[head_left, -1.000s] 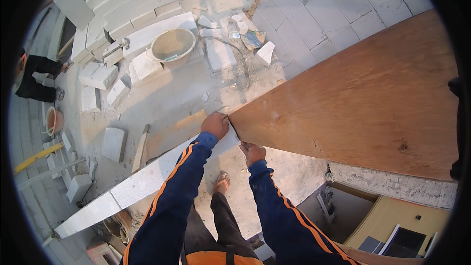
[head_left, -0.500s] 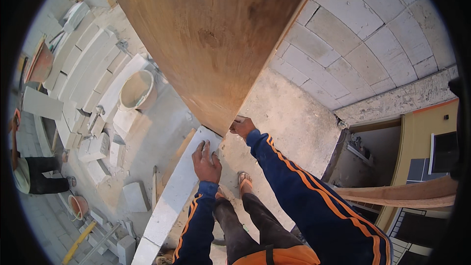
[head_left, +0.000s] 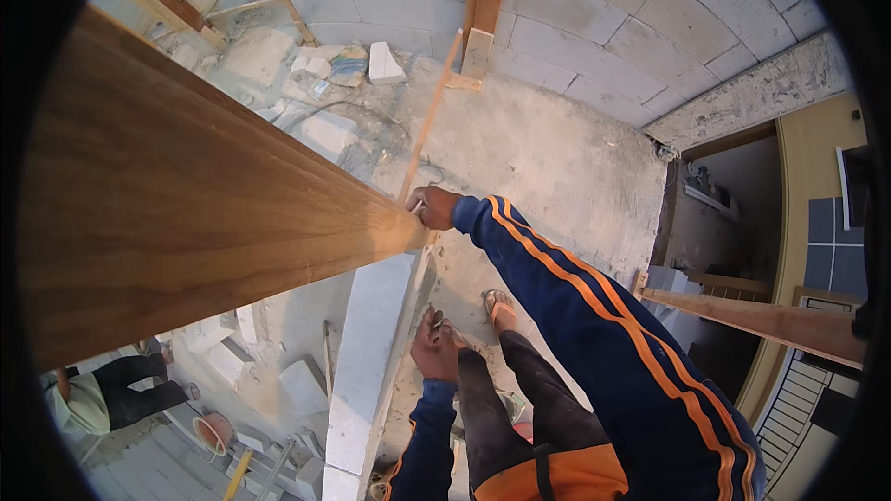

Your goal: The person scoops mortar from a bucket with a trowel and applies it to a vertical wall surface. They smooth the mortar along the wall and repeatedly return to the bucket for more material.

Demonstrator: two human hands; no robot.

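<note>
A wide brown wooden board runs from the left rim of the view to a corner near the middle. My right hand is at that corner, its fingers curled closed on the board's edge, and the fingertips are partly hidden. Below the board, my left hand hovers beside the low wall of pale blocks, close to my leg. Its fingers are loosely bent and apart, with nothing I can make out in them.
A thin wooden strip slants beyond my right hand toward an upright post by the block wall. Rubble and a white block lie far left. A co-worker and a bucket are lower left. A beam crosses at right.
The view has turned, so the board now stretches to the left instead of upward. My right hand stays at its edge. My left hand has left the block top and dropped toward my leg.
</note>
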